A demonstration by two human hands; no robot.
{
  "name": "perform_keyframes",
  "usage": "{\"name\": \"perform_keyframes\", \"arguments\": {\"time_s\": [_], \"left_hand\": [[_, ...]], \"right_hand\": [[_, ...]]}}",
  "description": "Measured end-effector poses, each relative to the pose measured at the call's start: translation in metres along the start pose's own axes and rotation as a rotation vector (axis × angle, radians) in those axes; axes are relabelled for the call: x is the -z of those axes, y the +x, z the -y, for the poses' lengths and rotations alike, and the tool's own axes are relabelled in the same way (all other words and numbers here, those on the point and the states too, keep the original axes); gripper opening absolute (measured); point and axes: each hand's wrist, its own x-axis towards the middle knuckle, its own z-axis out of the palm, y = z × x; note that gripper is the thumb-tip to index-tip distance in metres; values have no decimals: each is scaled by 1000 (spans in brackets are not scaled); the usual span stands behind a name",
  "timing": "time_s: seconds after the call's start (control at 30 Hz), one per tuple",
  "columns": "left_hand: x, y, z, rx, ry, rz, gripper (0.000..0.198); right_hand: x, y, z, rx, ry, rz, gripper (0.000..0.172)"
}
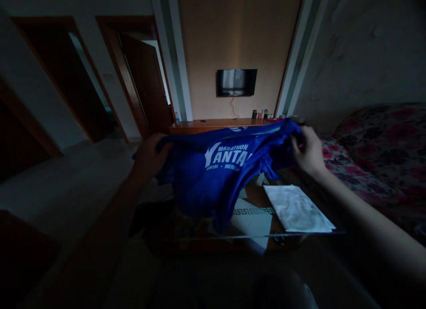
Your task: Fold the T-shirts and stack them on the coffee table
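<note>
A blue T-shirt (pixel 206 184) with white "MARATHON" lettering hangs stretched between my two hands, above a glass-topped coffee table (pixel 253 211). My left hand (pixel 151 156) is closed on the shirt's left end. On the other side, my right hand (pixel 309 151) pinches the bunched cloth near the top right. The shirt's lower part droops in loose folds and hides much of the table. A folded white cloth (pixel 297 209) lies flat on the table's right part, below my right hand. Some dark cloth (pixel 151 215) shows under the shirt at the left.
A flowered sofa (pixel 376 144) stands along the right. Beyond the table, a low wooden cabinet (pixel 189 127) carries bottles and cans (pixel 259 114), beneath a wall-mounted television (pixel 236 82). At the left are a partly open wooden door (pixel 146 82) and a tiled floor (pixel 96 171).
</note>
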Motion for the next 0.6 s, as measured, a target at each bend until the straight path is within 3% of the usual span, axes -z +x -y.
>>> {"name": "perform_keyframes", "arguments": {"time_s": [0.07,0.1,0.13,0.17,0.23,0.3,0.43,0.6], "left_hand": [[16,8,0,-81,55,342,22],[23,10,2,-87,95,388,20],[29,12,3,-77,138,326,21],[34,13,3,-62,179,180,25],[40,13,-1,-60,241,-127,32],[43,10,-7,-76,278,-254,34],[43,5,-16,1,312,-305,39],[48,-1,-9,67,299,-336,45]], "right_hand": [[2,6,0,45,92,392,20],[3,8,-2,51,106,538,19],[5,11,-3,41,87,568,18],[7,13,-5,17,44,475,17],[14,18,-3,-29,-60,158,16],[21,22,3,-43,-120,15,19],[31,27,15,-48,-157,128,21],[43,31,15,-61,-199,122,24]]}}
